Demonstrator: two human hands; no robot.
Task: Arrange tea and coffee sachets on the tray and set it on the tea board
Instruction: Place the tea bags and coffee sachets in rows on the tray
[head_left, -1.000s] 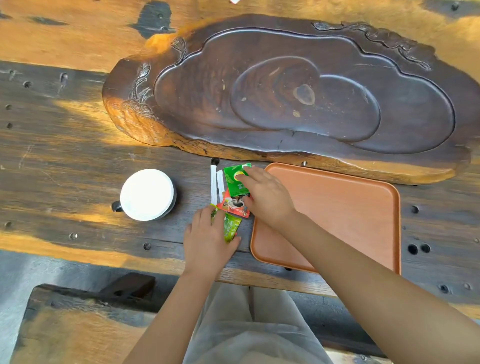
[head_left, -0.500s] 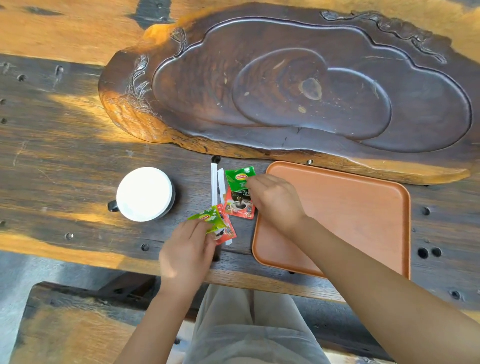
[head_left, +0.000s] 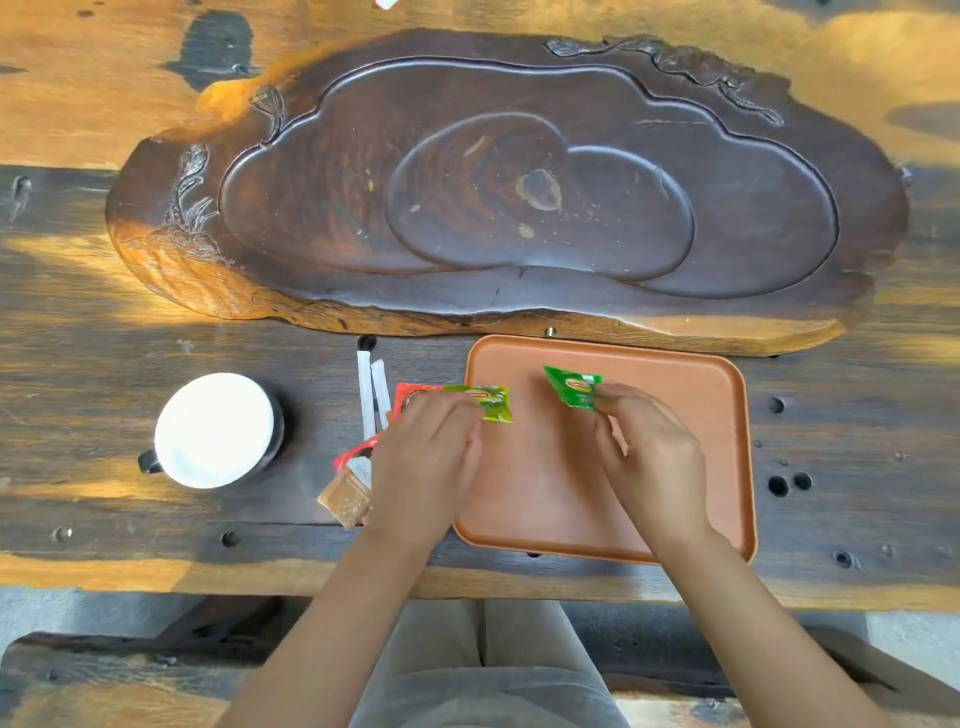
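On the far left a round white cup with a dark handle sits on the rough, dark wooden table. Next come two thin white stick packets, side by side. Just by them lie a red sachet, another red one and a brown crinkly sachet, all flat and off the tray.

The left hand pinches a shiny green tea sachet at the tray's left edge. The right hand pinches a second green sachet over the tray, which is smooth, orange-brown, with round corners and nothing resting on it yet. Behind it lies the big carved tea board, dark and glossy, with wavy hollows.

I think the sachets are just starting to go onto the tray. Next, both green ones need laying flat and neat, then the others follow.
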